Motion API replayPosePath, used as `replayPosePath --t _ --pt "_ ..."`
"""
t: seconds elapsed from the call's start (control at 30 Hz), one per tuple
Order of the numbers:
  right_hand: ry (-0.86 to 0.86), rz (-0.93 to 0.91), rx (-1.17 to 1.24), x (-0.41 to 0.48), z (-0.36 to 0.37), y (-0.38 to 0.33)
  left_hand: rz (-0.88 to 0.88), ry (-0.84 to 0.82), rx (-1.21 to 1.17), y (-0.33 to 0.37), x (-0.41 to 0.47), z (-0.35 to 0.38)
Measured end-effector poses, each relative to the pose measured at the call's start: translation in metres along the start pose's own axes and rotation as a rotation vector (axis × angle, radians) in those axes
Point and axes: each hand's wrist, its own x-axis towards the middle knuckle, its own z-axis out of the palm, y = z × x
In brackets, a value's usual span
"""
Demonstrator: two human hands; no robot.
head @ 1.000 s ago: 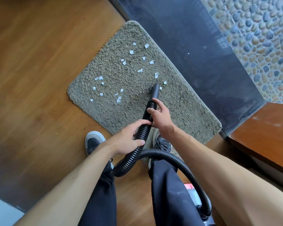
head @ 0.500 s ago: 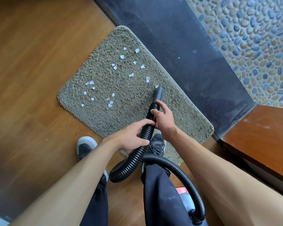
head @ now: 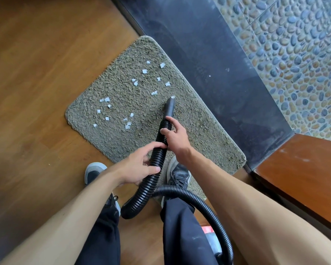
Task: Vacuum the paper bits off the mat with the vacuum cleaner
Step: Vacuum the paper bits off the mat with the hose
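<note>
So, paper bits [head: 144, 71]: two loose clusters, all on the shaggy mat [head: 120, 144], none on the boards.
Nozzle [head: 170, 105]: black tip down on the pile, touching the bit nearest the mat's far edge.
Right hand [head: 175, 135]: fingers curled round the ribbed hose [head: 155, 159] just behind the nozzle.
Left hand [head: 139, 167]: fingers and thumb wrapped round the hose lower down.
Risk, pile: long fibres could block the mouth or bury bits if the tip digs in.
Risk, scatter: a fast sweep may flick light bits onto the wooden floor [head: 36, 92].
Risk, hose: the loop by the right shoe [head: 178, 174] — which stands on the mat — could snag and bunch the mat.
</note>
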Motion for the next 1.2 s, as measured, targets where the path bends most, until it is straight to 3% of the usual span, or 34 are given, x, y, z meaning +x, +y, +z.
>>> replayPosePath --t 0.6,1.2 --pt "0.051 -0.047 -0.066 0.011 -0.005 -0.011 0.028 -0.025 0.007 0.016 0.006 -0.005" --pt "-0.106 -0.136 -0.411 0.012 0.054 -0.018 0.015 0.089 -0.106 -0.016 -0.025 -0.037"
